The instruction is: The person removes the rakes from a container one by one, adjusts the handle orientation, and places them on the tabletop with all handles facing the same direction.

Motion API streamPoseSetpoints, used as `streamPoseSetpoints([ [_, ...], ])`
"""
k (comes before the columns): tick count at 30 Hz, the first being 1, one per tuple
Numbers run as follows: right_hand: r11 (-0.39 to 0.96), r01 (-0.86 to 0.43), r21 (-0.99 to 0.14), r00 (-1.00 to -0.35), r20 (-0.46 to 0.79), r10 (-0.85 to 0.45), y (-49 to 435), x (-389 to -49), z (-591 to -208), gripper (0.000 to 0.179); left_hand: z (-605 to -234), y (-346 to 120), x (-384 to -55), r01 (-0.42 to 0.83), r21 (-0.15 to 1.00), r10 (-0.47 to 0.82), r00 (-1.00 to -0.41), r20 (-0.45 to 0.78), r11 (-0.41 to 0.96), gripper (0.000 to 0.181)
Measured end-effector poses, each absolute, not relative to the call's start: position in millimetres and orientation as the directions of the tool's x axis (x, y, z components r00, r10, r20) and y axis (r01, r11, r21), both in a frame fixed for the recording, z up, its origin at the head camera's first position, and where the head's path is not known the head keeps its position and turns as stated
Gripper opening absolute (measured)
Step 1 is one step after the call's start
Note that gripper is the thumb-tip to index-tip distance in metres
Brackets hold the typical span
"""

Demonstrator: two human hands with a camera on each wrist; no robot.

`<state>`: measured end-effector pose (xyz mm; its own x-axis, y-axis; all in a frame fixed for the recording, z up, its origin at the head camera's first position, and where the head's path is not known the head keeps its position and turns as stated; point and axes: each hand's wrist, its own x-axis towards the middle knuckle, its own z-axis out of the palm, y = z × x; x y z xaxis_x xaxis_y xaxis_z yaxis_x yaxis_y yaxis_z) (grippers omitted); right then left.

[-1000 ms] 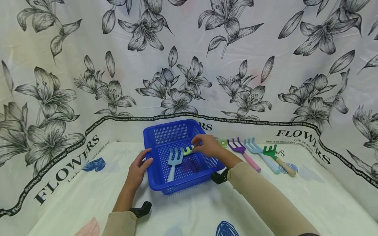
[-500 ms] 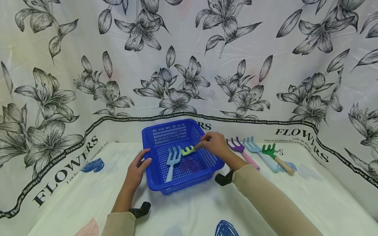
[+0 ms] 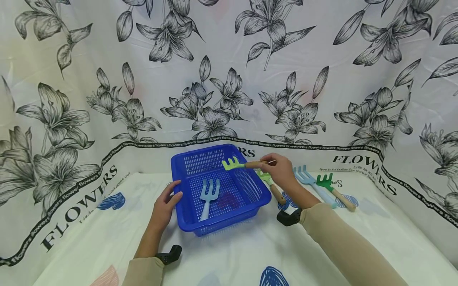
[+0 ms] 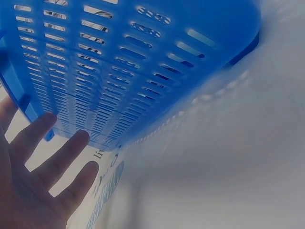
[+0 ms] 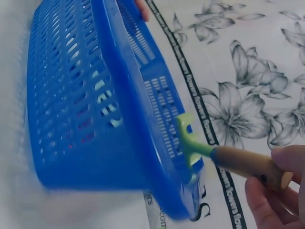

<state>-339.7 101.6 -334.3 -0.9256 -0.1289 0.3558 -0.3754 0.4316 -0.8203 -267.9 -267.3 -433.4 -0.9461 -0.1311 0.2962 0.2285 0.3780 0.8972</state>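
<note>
A small yellow-green garden rake [image 3: 233, 163] with a wooden handle [image 5: 240, 162] is raised over the right side of a blue plastic basket [image 3: 223, 229]. My right hand [image 3: 280, 170] pinches the end of that handle between thumb and fingers. Inside the basket lies a light blue garden fork [image 3: 210, 190], tines toward the back. At the basket's left rim, my left hand [image 3: 165, 204] touches with thumb and forefinger tips. The left wrist view shows that hand's other fingers [image 4: 64, 157] straight and spread beside the basket's outer wall.
Right of the basket lies another yellow-green tool [image 3: 264, 176] with a wooden handle, partly behind the basket. Farther right are a light blue fork [image 3: 315, 184] and a green rake [image 3: 334, 190] with a wooden handle. A flower-printed white cloth [image 3: 222, 258] covers the table and back.
My right hand has lifted the yellow-green rake from the basket floor, up and to the right. It now hides the purple fork with the pink handle. My left hand has stayed at the rim.
</note>
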Motion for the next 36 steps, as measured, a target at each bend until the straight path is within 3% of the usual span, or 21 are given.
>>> streamPoseSetpoints([
  [15, 0.374, -0.359, -0.855, -0.917, 0.398, 0.029, 158, -326, -335, 0.028, -432, -267, -265, 0.247, 0.9, -0.115, -0.945, 0.305, 0.359, 0.051],
  [27, 0.46, -0.309, -0.832, -0.906, 0.405, 0.125, 205, -313, -349, 0.03, -434, -267, -268, 0.255, 0.897, -0.11, -0.944, 0.312, 0.36, 0.05],
  [36, 0.527, -0.252, -0.812, -0.89, 0.408, 0.202, 232, -308, -360, 0.03, -403, -254, -245, 0.223, 0.907, -0.106, -0.955, 0.276, 0.356, 0.051],
])
